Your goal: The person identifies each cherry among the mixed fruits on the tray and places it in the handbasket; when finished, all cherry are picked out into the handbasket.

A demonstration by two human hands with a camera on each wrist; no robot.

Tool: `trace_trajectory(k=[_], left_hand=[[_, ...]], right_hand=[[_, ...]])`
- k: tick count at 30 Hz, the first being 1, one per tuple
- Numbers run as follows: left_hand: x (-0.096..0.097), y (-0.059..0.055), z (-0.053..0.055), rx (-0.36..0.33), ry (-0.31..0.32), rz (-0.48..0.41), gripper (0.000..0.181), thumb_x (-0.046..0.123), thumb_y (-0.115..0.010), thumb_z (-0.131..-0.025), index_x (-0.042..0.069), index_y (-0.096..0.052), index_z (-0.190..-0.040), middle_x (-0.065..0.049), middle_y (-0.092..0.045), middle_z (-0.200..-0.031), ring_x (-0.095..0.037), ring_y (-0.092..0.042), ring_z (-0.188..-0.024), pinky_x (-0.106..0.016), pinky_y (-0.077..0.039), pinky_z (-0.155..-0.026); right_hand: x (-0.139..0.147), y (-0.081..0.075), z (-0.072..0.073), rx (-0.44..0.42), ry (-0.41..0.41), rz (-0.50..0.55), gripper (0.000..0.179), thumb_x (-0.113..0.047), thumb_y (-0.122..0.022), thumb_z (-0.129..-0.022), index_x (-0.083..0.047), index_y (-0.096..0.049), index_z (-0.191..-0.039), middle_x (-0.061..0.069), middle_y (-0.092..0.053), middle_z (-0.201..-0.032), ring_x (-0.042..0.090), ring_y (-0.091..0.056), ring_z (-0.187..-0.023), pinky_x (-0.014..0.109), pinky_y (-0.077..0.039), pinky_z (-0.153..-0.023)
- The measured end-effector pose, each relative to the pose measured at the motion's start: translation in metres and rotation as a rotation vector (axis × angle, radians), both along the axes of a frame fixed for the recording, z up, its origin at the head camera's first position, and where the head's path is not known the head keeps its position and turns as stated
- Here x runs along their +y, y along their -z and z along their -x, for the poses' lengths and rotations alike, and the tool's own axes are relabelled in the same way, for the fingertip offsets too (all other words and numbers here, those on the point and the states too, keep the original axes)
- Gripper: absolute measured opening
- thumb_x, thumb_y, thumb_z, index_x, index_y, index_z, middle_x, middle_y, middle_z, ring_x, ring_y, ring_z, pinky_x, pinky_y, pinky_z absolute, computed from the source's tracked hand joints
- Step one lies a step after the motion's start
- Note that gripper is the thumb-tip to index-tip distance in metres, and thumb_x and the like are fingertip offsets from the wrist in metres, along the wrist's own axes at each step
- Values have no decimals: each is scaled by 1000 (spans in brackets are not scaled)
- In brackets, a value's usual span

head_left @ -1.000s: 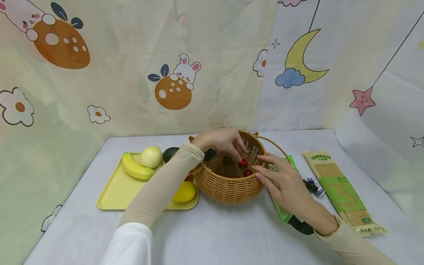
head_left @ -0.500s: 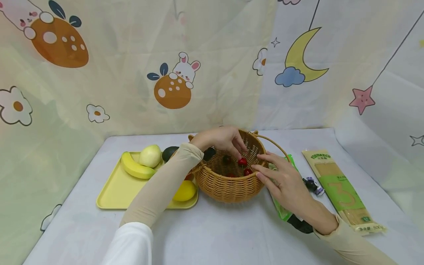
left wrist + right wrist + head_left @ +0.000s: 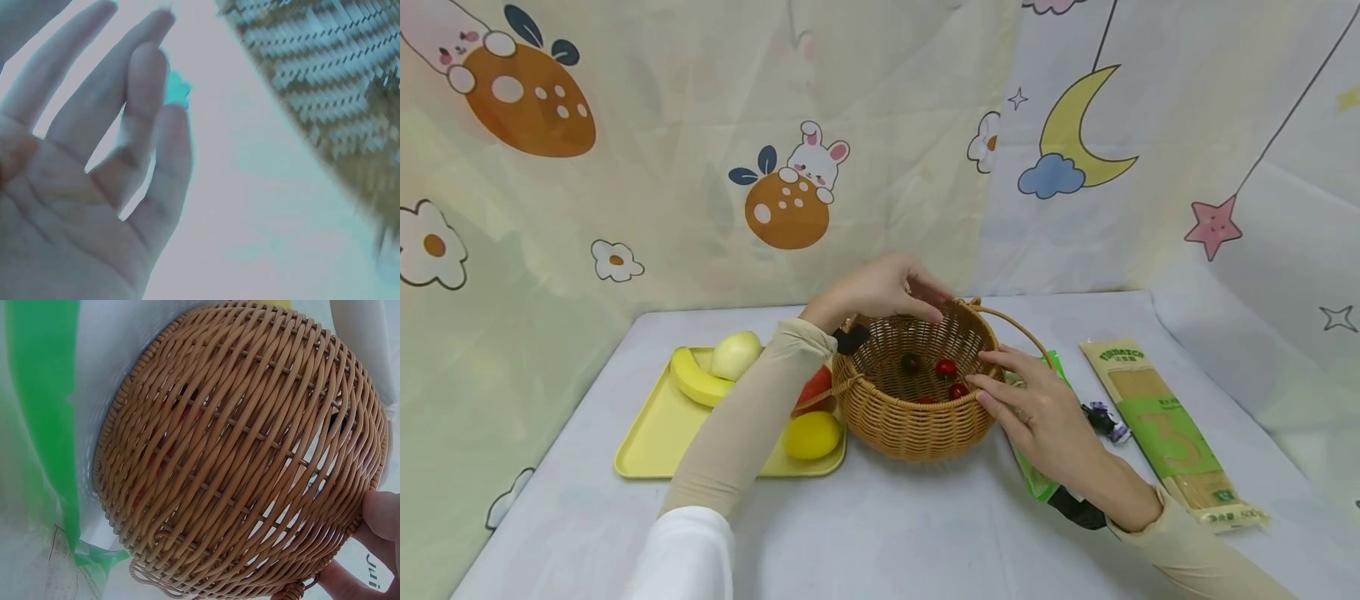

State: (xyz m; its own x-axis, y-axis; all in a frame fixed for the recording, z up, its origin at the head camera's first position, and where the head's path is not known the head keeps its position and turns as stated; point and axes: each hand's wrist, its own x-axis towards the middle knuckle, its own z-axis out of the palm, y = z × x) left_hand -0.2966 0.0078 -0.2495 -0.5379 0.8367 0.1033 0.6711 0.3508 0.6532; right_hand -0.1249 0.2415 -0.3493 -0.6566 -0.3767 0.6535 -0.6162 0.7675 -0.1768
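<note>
A wicker basket (image 3: pixel 917 429) stands mid-table with its handles hanging out at the sides. Inside lie a cherry (image 3: pixel 946 367), another cherry (image 3: pixel 957 390) at the front right, a red sliver half hidden by the rim, and a dark round fruit (image 3: pixel 910 362). My left hand (image 3: pixel 887 292) hovers over the basket's back left rim, holding nothing; the left wrist view shows its fingers loosely extended. My right hand (image 3: pixel 1048 417) holds the basket's right rim, with the thumb (image 3: pixel 381 515) at the edge in the right wrist view.
Left of the basket, a yellow tray (image 3: pixel 647 446) bears a banana (image 3: pixel 700 385), a pale round fruit (image 3: pixel 735 356), a red fruit (image 3: pixel 816 390) and a lemon (image 3: pixel 812 436). To the right lie a green packet (image 3: pixel 1037 483), a dark wrapped candy (image 3: pixel 1105 421) and a noodle pack (image 3: pixel 1180 442).
My left hand has let go of the cherry and risen out of the basket, up and to the left. The cherry stays inside. My right hand keeps its place on the rim.
</note>
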Motion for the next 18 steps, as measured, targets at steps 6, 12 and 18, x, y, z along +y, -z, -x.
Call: trace_trajectory(k=[6,12,18], left_hand=[[-47,-16,-11,100,-168,-104,32,27,-80,-89,22,-78,-121,4,-78,-118,-13,-64,-98,-34,-51,-89],[-104,0,-28,121,-320,-61,34,31,-81,-89,26,-77,-123,3,-79,-115,-17,-63,-100,-41,-53,-89],[-165,26,-49,135,-471,33,39,34,-81,-89,25,-75,-127,3,-77,-115,-20,-59,-99,-43,-48,-93]], right_hand=[[0,-2,0,15,-2,-7,30,-8,-75,-90,-12,-78,-120,16,-65,-136,38,-56,-131,56,-48,-98],[0,-1,1,13,2,0,31,-7,-75,-90,-12,-78,-120,16,-65,-136,38,-55,-131,55,-48,-97],[-1,1,1,13,-5,5,31,-7,-75,-90,-12,-78,-120,15,-65,-137,38,-55,-132,55,-48,-97]])
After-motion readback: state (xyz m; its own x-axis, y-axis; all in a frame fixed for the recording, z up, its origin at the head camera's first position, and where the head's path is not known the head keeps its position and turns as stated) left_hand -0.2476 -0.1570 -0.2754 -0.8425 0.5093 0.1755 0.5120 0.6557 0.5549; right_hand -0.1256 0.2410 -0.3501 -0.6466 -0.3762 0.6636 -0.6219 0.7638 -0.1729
